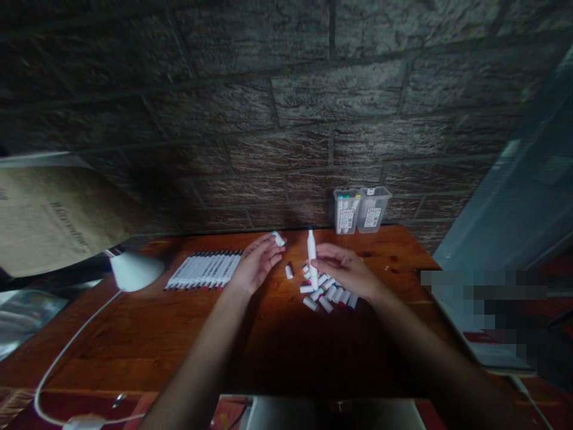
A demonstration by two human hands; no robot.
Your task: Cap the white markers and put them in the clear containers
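Note:
My left hand (259, 263) pinches a small white marker cap (278, 239) with a teal end. Opposite it, my right hand (342, 266) grips a white marker (312, 254) upright, its dark tip bare and pointing up. Below the right hand lies a loose pile of white caps (331, 292) with coloured ends. One single cap (289, 272) rests apart between the two hands. Left of my left hand, a row of white markers (203, 270) lies side by side, dark at their far ends.
Two clear plastic boxes (373, 210) stand against the brick wall at the back; the left one holds several markers (346, 212). A lamp with a white base (134, 269) and a cable (67, 352) occupy the left of the wooden table (156, 352).

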